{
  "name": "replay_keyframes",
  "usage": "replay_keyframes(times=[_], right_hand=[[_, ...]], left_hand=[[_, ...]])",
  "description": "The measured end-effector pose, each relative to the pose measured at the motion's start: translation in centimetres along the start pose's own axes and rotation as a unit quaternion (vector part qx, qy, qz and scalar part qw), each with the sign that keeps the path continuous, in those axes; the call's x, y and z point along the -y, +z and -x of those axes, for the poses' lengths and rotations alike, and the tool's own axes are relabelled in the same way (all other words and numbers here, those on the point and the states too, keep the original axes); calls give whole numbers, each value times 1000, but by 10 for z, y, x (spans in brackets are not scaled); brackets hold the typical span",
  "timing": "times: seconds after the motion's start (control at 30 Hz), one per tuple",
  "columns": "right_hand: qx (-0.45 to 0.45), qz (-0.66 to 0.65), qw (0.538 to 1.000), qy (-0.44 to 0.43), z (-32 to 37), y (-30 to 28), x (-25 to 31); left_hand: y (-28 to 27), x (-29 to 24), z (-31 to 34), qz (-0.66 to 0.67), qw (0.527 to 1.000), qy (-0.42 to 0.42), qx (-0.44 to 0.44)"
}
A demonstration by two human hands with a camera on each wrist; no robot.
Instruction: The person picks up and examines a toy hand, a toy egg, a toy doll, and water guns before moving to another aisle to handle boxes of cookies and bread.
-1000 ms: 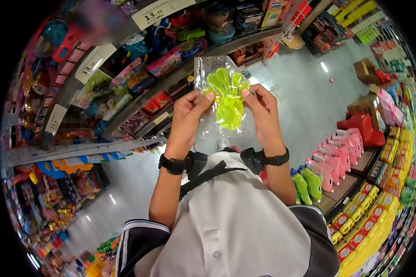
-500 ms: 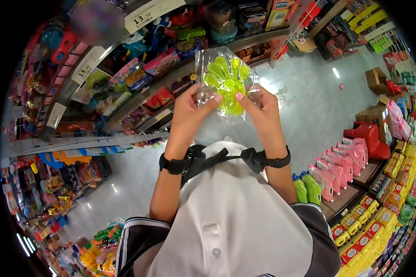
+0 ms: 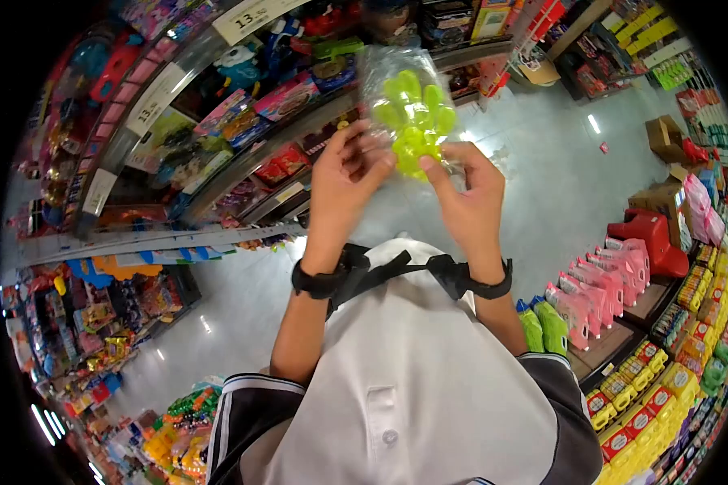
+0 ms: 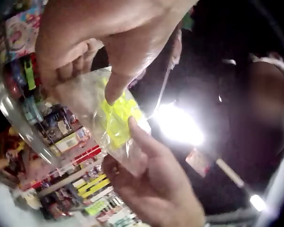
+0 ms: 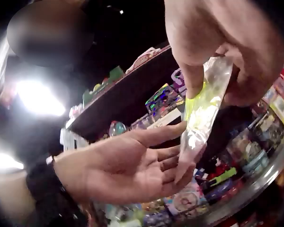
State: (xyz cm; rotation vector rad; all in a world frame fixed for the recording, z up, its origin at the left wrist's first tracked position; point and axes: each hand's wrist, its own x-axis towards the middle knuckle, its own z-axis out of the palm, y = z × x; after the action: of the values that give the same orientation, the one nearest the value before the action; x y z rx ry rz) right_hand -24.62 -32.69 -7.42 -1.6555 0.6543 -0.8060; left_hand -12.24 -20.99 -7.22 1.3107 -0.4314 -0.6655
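Note:
A neon yellow-green plastic hand-shaped toy point(image 3: 419, 149) with rounded, fanned-out lobes sits inside a clear plastic bag point(image 3: 376, 77). Both hands hold it in front of the body, lobes pointing away. My right hand point(image 3: 467, 182) pinches its lower right part, thumb on the front, other fingers behind the bag. The left hand point(image 3: 344, 182) has its thumb at the lower left edge. In the right wrist view, the left fingers point(image 5: 168, 165) reach behind the bag, loosely extended. Seen from the left wrist, both thumbs lie against the yellow-green plastic point(image 4: 118, 123).
Shelves of packaged toys with price labels point(image 3: 255, 18) curve along the left and front. Grey floor point(image 3: 534, 162) runs beyond the hands. At right stand pink pouches point(image 3: 594, 287), a red plastic seat-like item point(image 3: 651, 242), cardboard boxes point(image 3: 663, 137) and rows of yellow packs point(image 3: 647, 420).
The bag has moved up and away from the body and tilted. The hands first slid closer together at its lower end; since then the left thumb has shifted to its left edge.

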Motion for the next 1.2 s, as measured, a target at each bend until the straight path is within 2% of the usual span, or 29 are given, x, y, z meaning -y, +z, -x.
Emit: replay_keyframes(times=[0.03,0.1,0.17,0.2,0.23,0.3,0.4,0.5,0.63,0.67,0.73,0.8,0.9,1.13,1.2], right_hand=[[-24,40,997,-54,0,2,5],[-78,126,976,-159,3,4,15],[-69,167,955,-236,2,8,8],[-59,196,941,-268,3,10,5],[-48,223,926,-302,5,14,2],[-8,240,928,-286,16,19,4],[40,275,919,-278,29,17,13],[42,252,920,-296,30,3,21],[-30,113,976,-182,19,-7,15],[-15,45,992,-115,19,-8,10],[65,-71,995,-23,17,-13,2],[161,-201,961,100,18,-18,8],[180,-229,946,141,25,-16,-5],[155,-251,944,144,37,-8,-11],[172,-220,949,150,38,-5,-15]], left_hand=[[1,4,-1,-95,993,61,-24],[4,3,9,-115,989,61,-70],[10,-8,21,-34,997,63,-20],[10,-4,26,83,994,64,29],[11,-1,30,106,989,92,51],[6,11,34,109,992,68,14],[-2,9,34,157,986,-40,-47],[2,0,38,164,984,-26,-70],[-6,-5,40,188,979,-39,-64],[-13,-2,42,178,980,-57,-62],[-21,-5,42,168,984,-52,-6],[-21,-14,44,149,986,-68,31],[-24,-18,47,92,993,-64,35],[-14,-6,46,26,999,-25,-19],[-14,1,44,30,999,-8,-27]])
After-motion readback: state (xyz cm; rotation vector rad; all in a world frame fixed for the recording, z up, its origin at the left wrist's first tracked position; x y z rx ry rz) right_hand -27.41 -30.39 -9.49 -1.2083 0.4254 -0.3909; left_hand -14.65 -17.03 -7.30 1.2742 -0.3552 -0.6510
